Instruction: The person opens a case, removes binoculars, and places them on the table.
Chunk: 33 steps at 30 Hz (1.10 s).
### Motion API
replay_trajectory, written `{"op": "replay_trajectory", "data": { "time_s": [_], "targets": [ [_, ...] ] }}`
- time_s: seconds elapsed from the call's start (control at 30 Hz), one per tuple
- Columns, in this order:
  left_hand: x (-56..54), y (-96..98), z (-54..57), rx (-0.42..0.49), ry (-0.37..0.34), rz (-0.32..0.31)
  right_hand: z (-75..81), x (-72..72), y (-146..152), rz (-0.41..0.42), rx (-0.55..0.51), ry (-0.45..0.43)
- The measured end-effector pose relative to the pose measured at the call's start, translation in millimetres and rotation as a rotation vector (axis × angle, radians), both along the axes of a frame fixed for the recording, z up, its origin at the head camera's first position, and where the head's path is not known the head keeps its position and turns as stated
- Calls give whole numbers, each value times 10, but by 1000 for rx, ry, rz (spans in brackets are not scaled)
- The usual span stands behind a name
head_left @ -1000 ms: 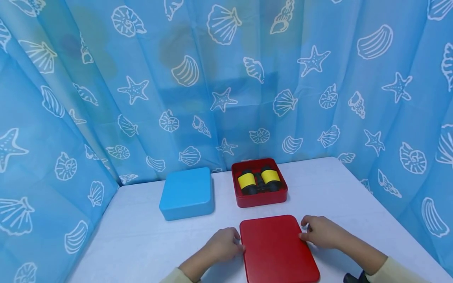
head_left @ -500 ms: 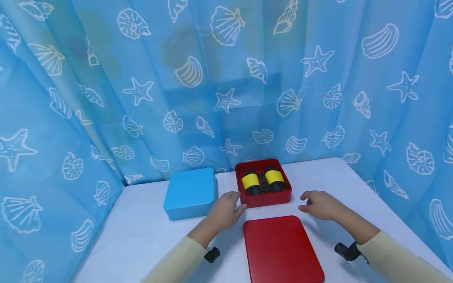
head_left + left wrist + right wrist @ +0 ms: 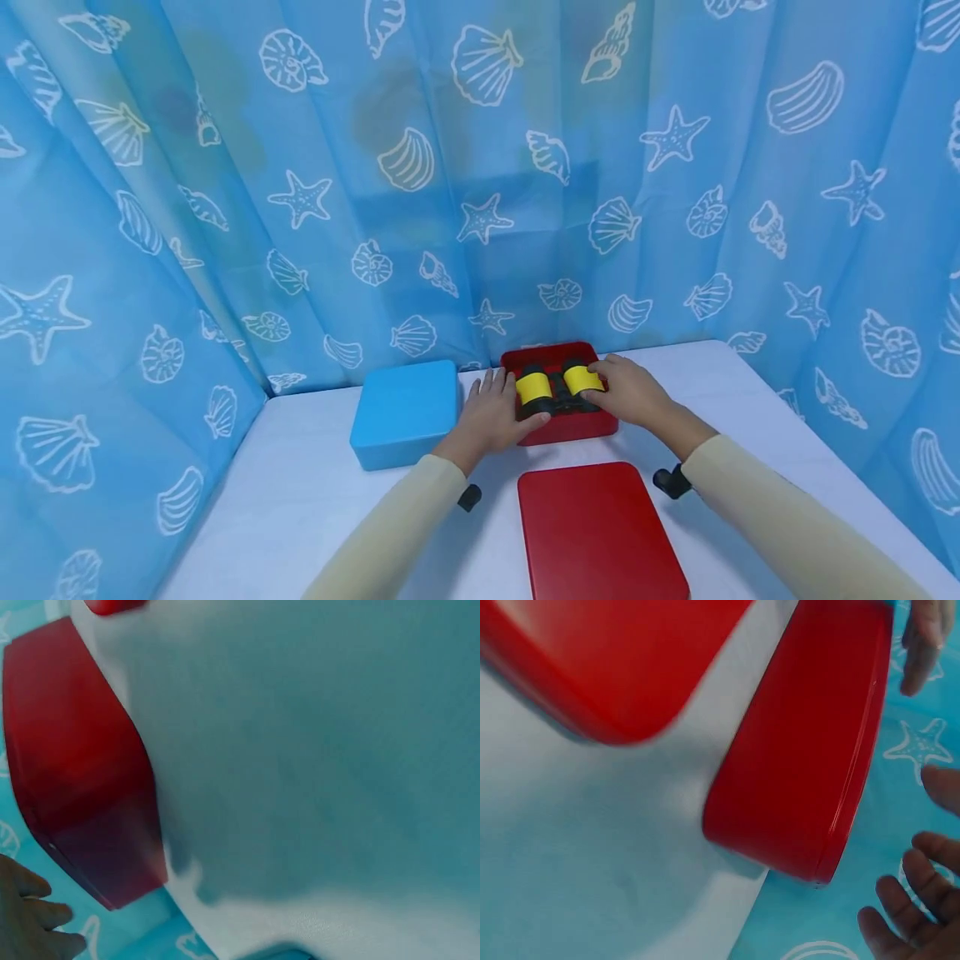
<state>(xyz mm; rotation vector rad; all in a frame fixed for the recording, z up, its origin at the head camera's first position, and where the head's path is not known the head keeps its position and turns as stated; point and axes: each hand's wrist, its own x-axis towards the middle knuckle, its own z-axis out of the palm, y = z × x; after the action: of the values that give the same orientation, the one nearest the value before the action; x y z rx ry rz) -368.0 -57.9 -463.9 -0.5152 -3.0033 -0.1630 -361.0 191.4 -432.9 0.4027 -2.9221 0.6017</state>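
Observation:
A pair of black binoculars (image 3: 557, 388) with yellow bands lies in the red box (image 3: 567, 428) at the back of the table. My left hand (image 3: 492, 417) is at the box's left side, fingers spread and thumb toward the front rim. Over the box's right edge, my right hand (image 3: 632, 390) overlaps the right yellow barrel in the head view. Its fingers (image 3: 915, 915) look spread and loosely bent in the right wrist view. The flat red lid (image 3: 596, 533) lies on the table in front of the box.
A closed blue box (image 3: 405, 410) stands left of the red box, close to my left forearm. Behind the white table (image 3: 300, 500) hangs a blue curtain (image 3: 517, 242) with shell and starfish prints. Dark wrist-camera parts show below both wrists.
Both hands have left the sides of the red lid and moved forward to the red box. My right hand has come in over the binoculars' right barrel. The lid stays put.

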Motion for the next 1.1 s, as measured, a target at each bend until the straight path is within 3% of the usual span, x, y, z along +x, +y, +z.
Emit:
{"op": "replay_trajectory", "data": {
  "time_s": [0.3,0.53,0.73,1.1],
  "targets": [
    [-179,-13,-73,-39,15,6,-79,-313,-211,91,188,-14],
    [-193,-50,-121,-64,-35,7,-137,-397,-360,121,259,-61],
    [-198,-71,-113,-72,-30,9,-171,-480,-444,148,324,-45],
    [-224,-34,-117,-48,-57,-5,-223,-616,-446,128,378,-99]
  ]
}}
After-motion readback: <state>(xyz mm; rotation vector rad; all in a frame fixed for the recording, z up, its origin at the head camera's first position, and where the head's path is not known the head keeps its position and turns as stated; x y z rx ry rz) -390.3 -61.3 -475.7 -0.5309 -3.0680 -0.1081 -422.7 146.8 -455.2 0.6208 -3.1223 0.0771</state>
